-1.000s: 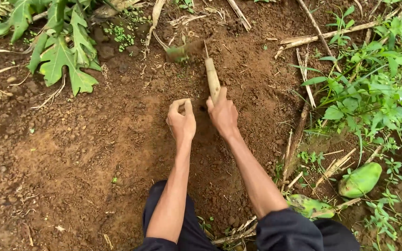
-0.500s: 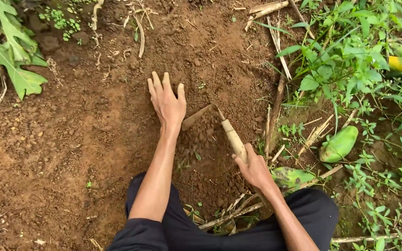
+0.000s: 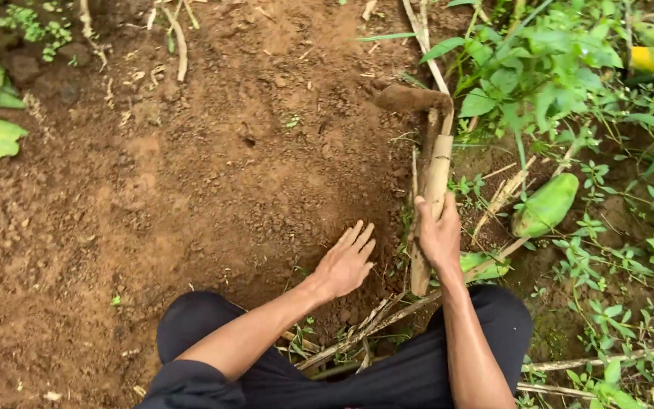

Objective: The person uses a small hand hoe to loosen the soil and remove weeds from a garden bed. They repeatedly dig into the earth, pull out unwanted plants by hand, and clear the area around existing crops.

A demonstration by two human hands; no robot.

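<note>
Compared with half a second before, our right hand (image 3: 439, 236) has carried the short hoe (image 3: 433, 170) away from the middle of the dug soil to the right border, beside the green plants (image 3: 562, 83). It closes around the pale wooden handle, and the muddy blade lies on the ground further from us, at the edge of the weeds. Our left hand (image 3: 346, 261) has come nearer to our knees; it is open, fingers spread, palm down on the loose brown earth (image 3: 213, 174) of the shallow hollow, holding nothing.

So the digging tool is now out of the hollow, and the bare hand works the soil.

To the left and ahead the earth lies open. On the right, stems, dry sticks and a green fruit (image 3: 545, 204) crowd close to the tool.
</note>
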